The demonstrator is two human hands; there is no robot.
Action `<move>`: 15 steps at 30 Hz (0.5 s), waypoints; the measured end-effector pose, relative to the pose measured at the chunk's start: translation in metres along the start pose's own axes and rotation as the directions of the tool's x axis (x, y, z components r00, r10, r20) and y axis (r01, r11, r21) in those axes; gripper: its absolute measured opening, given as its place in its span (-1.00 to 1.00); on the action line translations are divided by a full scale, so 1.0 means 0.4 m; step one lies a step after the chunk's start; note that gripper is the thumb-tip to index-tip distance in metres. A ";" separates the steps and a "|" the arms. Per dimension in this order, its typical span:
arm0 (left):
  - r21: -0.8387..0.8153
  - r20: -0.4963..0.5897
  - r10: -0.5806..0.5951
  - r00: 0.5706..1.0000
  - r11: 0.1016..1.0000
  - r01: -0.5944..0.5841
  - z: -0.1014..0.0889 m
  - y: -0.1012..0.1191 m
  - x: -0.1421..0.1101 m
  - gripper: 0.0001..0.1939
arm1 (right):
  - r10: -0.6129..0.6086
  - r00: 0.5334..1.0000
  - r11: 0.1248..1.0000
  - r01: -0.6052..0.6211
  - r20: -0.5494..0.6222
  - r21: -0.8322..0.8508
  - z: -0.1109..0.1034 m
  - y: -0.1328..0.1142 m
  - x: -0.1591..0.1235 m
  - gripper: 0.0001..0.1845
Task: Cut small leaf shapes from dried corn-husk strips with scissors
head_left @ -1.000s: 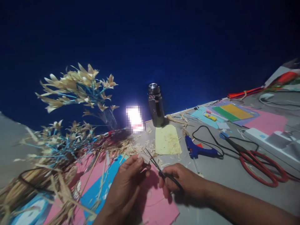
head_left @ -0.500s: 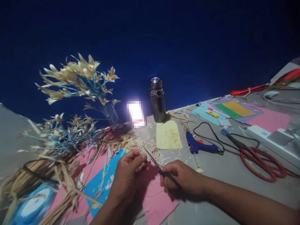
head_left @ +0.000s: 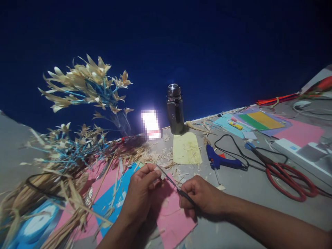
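Note:
My right hand (head_left: 195,195) is closed around the black handles of small scissors (head_left: 169,179), whose blades point up and left toward my other hand. With thumb and fingers pinched together, my left hand (head_left: 144,183) is beside the blade tips; what it pinches, if anything, is too small to make out. Under both hands lies a pink sheet (head_left: 173,221) with a few pale scraps on it. A blue sheet (head_left: 114,197) lies to the left, strewn with dry strips.
Dried-leaf flowers (head_left: 88,86) on blue stems stand at the left, above bundled dry husks (head_left: 33,190). A dark flask (head_left: 175,114) stands behind a yellow sheet (head_left: 185,145). Rightward lie a blue glue gun (head_left: 223,160), large red-handled scissors (head_left: 290,180) and a white power strip (head_left: 298,155).
The scissors' blade tips have shifted slightly left, closer to my left fingers. My right hand has moved only a little, and my left hand stays almost in place.

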State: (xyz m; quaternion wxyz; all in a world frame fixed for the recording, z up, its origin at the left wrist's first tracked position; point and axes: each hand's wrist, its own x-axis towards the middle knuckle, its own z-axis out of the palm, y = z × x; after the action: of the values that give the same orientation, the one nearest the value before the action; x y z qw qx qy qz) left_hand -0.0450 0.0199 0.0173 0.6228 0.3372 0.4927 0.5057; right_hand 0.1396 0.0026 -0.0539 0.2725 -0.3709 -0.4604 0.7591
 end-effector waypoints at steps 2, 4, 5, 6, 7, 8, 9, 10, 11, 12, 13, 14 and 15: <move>0.014 0.013 0.011 1.000 1.000 -0.011 0.002 0.002 -0.003 -0.81 | 0.004 1.000 1.000 -0.004 0.012 -0.002 0.000 -0.005 -0.001 -0.72; 0.034 0.041 -0.009 0.999 0.999 0.007 0.007 0.001 -0.009 -0.81 | -0.008 1.000 1.000 0.008 -0.011 0.025 0.003 -0.018 -0.003 -0.72; 0.046 0.055 -0.037 0.998 0.998 0.035 0.010 -0.002 -0.013 -0.80 | -0.022 0.999 0.999 0.024 -0.042 0.048 0.005 -0.027 -0.005 -0.71; 0.060 0.065 -0.065 0.996 0.996 0.061 0.014 -0.008 -0.018 -0.80 | -0.044 0.995 0.996 0.050 -0.085 0.075 0.007 -0.036 -0.007 -0.67; 0.081 0.071 -0.082 0.994 0.994 0.076 0.016 -0.015 -0.022 -0.79 | -0.070 0.989 0.991 0.084 -0.132 0.100 0.008 -0.046 -0.008 -0.62; 0.109 0.077 -0.087 0.993 0.991 0.078 0.018 -0.024 -0.026 -0.78 | -0.097 0.980 0.986 0.119 -0.175 0.120 0.008 -0.056 -0.010 -0.57; 0.145 0.088 -0.078 0.993 0.987 0.064 0.019 -0.034 -0.029 -0.78 | -0.127 0.969 0.978 0.158 -0.209 0.135 0.008 -0.064 -0.012 -0.53; 0.186 0.107 -0.058 0.993 0.982 0.037 0.019 -0.045 -0.032 -0.78 | -0.156 0.960 0.971 0.192 -0.234 0.141 0.007 -0.070 -0.013 -0.51; 0.227 0.136 -0.036 0.990 0.974 0.004 0.019 -0.054 -0.034 -0.79 | -0.181 0.952 0.965 0.221 -0.248 0.142 0.006 -0.075 -0.014 -0.50; 0.266 0.168 -0.020 0.986 0.964 -0.026 0.019 -0.062 -0.035 -0.78 | -0.199 0.946 0.960 0.241 -0.256 0.142 0.004 -0.078 -0.015 -0.49; 0.301 0.198 -0.009 0.980 0.952 -0.052 0.019 -0.068 -0.037 -0.78 | -0.210 0.944 0.958 0.251 -0.256 0.141 0.003 -0.079 -0.016 -0.49; 0.327 0.222 0.002 0.975 0.942 -0.076 0.020 -0.073 -0.038 -0.76 | -0.214 0.944 0.957 0.254 -0.251 0.141 0.002 -0.079 -0.017 -0.49; 0.342 0.235 0.010 0.972 0.935 -0.093 0.022 -0.076 -0.039 -0.75 | -0.212 0.945 0.958 0.251 -0.250 0.140 0.002 -0.078 -0.017 -0.51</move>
State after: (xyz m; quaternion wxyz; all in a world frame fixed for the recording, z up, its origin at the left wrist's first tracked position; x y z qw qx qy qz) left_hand -0.0275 -0.0023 -0.0038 0.5918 0.5118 0.4906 0.3837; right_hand 0.1451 0.0103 -0.0235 0.4425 -0.3756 -0.3997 0.7095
